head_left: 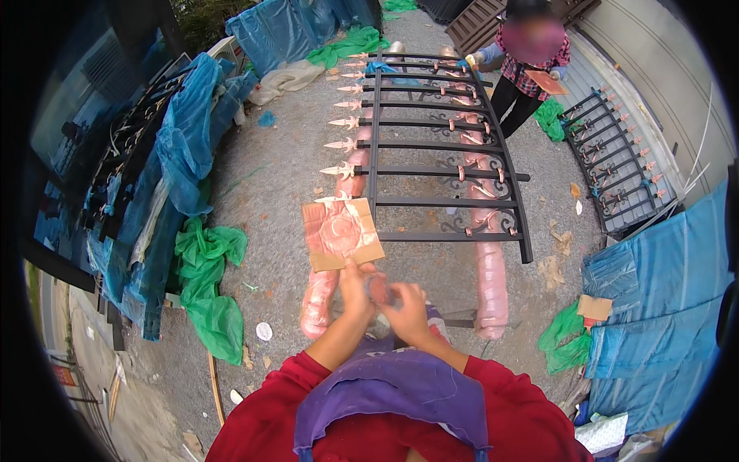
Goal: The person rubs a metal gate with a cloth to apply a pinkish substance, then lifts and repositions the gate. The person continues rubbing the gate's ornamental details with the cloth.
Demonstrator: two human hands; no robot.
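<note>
My left hand (354, 289) is closed at the lower edge of a piece of cardboard (317, 260) smeared with copper-coloured paint. Between my hands is a small round reddish-brown object (377, 290), whose kind I cannot make out. The fingers of my right hand (406, 309) are closed against its side. Just beyond the cardboard lies a black metal fence panel (440, 171) with copper-painted spearheads (339, 169) at its left ends and black scrolls with copper touches near its right side. It rests across two supports wrapped in shiny pink film, the right support (491, 292) and the left support (317, 302).
At the far right a person (531, 65) in a checked shirt holds another paint-smeared board (546, 82) and reaches to the panel. A second black panel (616, 158) leans at right. Blue sheeting (185, 146) and green netting (208, 285) lie left; more blue sheeting (654, 308) hangs right.
</note>
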